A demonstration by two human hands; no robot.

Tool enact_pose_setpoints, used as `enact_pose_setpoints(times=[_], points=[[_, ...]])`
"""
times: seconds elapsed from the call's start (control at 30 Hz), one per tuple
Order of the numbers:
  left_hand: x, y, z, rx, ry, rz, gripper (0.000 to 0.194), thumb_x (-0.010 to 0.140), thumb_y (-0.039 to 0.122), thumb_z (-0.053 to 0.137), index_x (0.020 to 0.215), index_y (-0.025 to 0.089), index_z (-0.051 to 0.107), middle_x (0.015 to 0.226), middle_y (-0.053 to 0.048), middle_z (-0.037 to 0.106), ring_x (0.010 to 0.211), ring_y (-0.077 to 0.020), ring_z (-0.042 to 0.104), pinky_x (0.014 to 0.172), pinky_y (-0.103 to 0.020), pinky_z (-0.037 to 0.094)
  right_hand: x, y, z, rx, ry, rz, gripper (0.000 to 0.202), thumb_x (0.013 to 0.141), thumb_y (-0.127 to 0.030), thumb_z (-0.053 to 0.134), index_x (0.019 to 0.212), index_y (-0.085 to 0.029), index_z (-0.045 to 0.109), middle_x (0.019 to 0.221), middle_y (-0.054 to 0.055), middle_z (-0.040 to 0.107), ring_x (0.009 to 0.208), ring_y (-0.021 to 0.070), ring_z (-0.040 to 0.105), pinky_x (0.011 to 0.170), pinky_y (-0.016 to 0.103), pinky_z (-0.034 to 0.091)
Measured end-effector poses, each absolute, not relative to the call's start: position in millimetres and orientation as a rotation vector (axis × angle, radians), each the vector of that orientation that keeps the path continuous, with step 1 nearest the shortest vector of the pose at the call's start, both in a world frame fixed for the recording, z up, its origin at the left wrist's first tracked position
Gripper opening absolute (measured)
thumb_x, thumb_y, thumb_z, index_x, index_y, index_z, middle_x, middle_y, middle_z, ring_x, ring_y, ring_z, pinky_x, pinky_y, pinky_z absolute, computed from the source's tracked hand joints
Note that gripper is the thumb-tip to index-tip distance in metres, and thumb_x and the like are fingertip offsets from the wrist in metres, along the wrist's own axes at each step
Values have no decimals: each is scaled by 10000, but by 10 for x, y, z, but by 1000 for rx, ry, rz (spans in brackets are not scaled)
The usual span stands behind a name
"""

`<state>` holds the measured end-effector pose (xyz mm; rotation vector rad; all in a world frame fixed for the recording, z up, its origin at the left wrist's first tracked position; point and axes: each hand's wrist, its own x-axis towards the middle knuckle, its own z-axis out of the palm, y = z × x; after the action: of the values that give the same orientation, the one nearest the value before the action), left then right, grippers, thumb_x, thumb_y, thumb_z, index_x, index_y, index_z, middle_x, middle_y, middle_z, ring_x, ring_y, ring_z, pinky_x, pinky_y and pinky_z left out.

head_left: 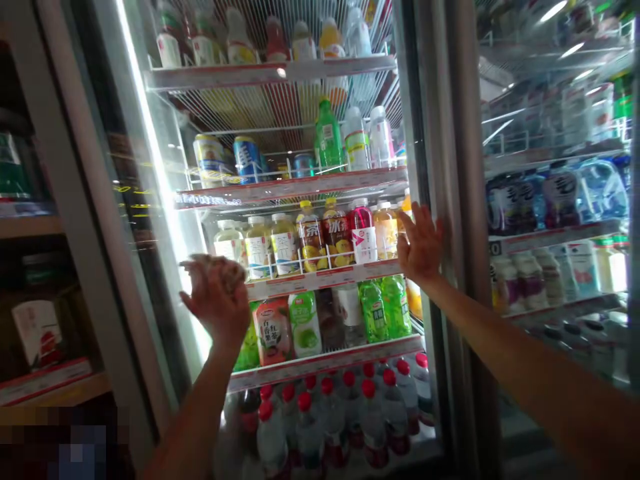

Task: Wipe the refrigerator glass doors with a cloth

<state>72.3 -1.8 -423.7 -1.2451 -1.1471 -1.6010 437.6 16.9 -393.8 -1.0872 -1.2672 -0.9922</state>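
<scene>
My left hand (215,297) is raised before the lower left shelves of a lit drinks cooler, some fingers spread, with a crumpled, brownish-grey cloth (233,275) held against it. My right hand (421,245) has its fingers spread at the right side of the opening, beside the metal door frame (447,167), and holds nothing. Whether it touches the frame is hard to tell. Between the hands stands a row of bottles, with dark tea bottles (311,237) and a pink-red bottle (363,230).
Cans (247,160) and a green bottle (328,137) stand on the shelf above. Cartons (305,325) are below, over red-capped bottles (305,427). Another glass-fronted cooler section with blue packs (600,190) is at right; shelves with a white-labelled container (37,333) are at left.
</scene>
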Motion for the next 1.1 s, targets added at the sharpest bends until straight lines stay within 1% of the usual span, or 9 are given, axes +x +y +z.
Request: enact_pose_setpoints(times=[0.1,0.17,0.23,0.4,0.53,0.67,0.9,1.0,1.1], points=[[497,-16,-4187,-1001,-1262,-1776,521,844,341,465,1290,72,433,1420,-245,346,1352,-319,291,1048,-550,244,4365,175,-3941,-1084,-1258,-986,469,877,-273,353,1339,-235,422,1473,76,346,1391,228,247,1118,502,191],[718,5,-4199,-1084,-1226,-1737,505,842,343,478,1289,110,441,1443,-209,334,1373,-286,263,1069,-517,242,4358,174,-3941,-1088,-1252,-983,466,874,-279,352,1333,-248,427,1471,69,350,1389,225,256,1113,506,197],[1162,30,-4248,-1291,-1106,-1604,456,827,333,509,1261,196,477,1462,-126,342,1383,-227,254,1106,-448,222,4355,167,-3942,-1095,-1249,-977,467,872,-276,351,1332,-252,428,1468,67,356,1385,227,266,1113,507,197],[1942,21,-4331,-1713,-666,-1127,373,831,279,510,1199,222,527,1429,-103,407,1378,-216,269,1135,-435,147,4371,157,-3947,-1099,-1250,-1006,468,869,-264,345,1327,-245,439,1454,67,379,1379,223,279,1114,488,213],[1505,26,-4170,-1491,-886,-1376,415,841,321,497,1240,207,502,1438,-133,385,1368,-234,290,1129,-475,115,4384,181,-3954,-1088,-1259,-1004,487,866,-265,335,1348,-256,410,1457,59,371,1381,220,272,1107,512,215],[1268,33,-4040,-1285,-1093,-1623,484,843,320,477,1297,156,449,1467,-179,312,1383,-268,248,1109,-516,150,4374,187,-3962,-1093,-1256,-969,494,866,-273,330,1355,-259,400,1463,62,360,1387,225,254,1103,529,201],[2130,-6,-4473,-1782,-552,-990,391,820,229,504,1210,221,508,1434,-91,402,1389,-212,239,1140,-446,100,4386,188,-3968,-1079,-1237,-1037,465,864,-273,336,1310,-228,456,1438,76,402,1365,225,303,1090,516,226],[1746,-2,-4619,-1729,-615,-1021,384,832,234,497,1216,235,502,1432,-100,404,1382,-205,259,1136,-453,96,4402,199,-3972,-1075,-1230,-1047,463,869,-282,336,1314,-239,453,1436,71,406,1364,222,307,1089,505,230],[978,-10,-4681,-1528,-847,-1290,430,841,280,506,1264,209,471,1447,-161,358,1378,-242,266,1124,-500,89,4404,203,-3979,-1075,-1236,-1052,476,870,-288,344,1335,-236,428,1449,69,386,1373,221,289,1089,506,230]])
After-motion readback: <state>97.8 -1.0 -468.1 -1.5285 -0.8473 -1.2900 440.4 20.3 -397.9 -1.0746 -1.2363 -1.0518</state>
